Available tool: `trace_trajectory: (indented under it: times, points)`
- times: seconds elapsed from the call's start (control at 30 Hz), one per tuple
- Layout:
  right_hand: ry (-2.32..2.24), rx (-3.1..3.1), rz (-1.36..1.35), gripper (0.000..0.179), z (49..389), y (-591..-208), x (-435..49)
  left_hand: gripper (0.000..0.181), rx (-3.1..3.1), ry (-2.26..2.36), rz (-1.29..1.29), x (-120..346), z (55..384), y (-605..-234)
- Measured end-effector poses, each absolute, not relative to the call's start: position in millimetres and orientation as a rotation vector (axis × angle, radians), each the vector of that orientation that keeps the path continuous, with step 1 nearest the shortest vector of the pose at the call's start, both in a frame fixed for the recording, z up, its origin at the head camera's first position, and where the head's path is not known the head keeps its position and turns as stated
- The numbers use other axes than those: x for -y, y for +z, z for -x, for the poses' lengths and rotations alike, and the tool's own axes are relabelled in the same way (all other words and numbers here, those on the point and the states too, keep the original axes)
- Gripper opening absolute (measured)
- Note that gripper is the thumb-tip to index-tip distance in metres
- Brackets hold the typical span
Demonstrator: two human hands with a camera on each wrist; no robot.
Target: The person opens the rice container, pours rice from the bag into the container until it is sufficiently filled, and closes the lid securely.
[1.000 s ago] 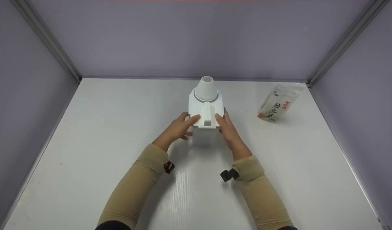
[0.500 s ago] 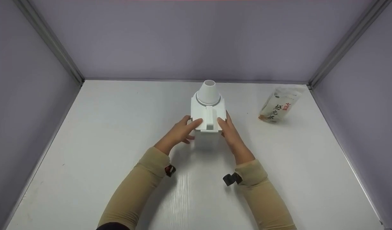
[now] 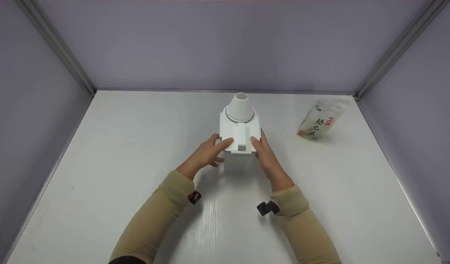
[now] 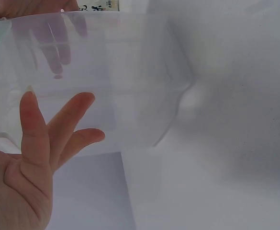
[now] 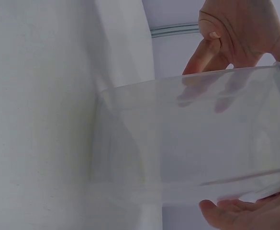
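A tall translucent plastic container (image 3: 237, 163) with a white lid (image 3: 227, 124) stands upright at the middle of the white table in the head view. On the far part of the lid sits a white cone-shaped piece (image 3: 240, 109), round opening upward. My left hand (image 3: 206, 152) grips the left side, thumb on the lid, with several fingers spread against the see-through wall (image 4: 130, 72) in the left wrist view. My right hand (image 3: 267, 159) holds the opposite side, its thumb also on the lid. Whether the base touches the table cannot be told.
A bag of rice (image 3: 318, 121) with black and red characters leans at the back right of the white table (image 3: 136, 139). Grey-purple panels (image 3: 225, 44) enclose the back and both sides. Both sleeves carry small dark wrist cameras (image 3: 267, 208).
The container has shifted slightly toward me and to the right, held by both hands throughout. The view has tilted a little too. The bag of rice stays in place.
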State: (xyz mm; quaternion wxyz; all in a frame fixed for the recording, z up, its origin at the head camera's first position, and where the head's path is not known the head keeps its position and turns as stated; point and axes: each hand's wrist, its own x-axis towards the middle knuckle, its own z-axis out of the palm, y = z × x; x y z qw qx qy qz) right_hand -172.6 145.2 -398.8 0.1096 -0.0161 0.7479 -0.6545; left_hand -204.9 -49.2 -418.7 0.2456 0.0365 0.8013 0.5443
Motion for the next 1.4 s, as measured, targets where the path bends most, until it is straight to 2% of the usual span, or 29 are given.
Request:
trace_trajectory:
  times: [0.37, 1.4]
  points:
    - [-1.928, -2.249, 0.051, 0.064, 180.9, -432.3, -153.0, 0.090, -2.206, 1.462, -0.123, 49.1, 197.1, -418.4]
    - [-1.919, -2.279, 0.008, 0.070, 158.0, -433.0, -151.3, 0.089, -2.205, 1.436, -0.156, 49.6, 178.4, -416.7]
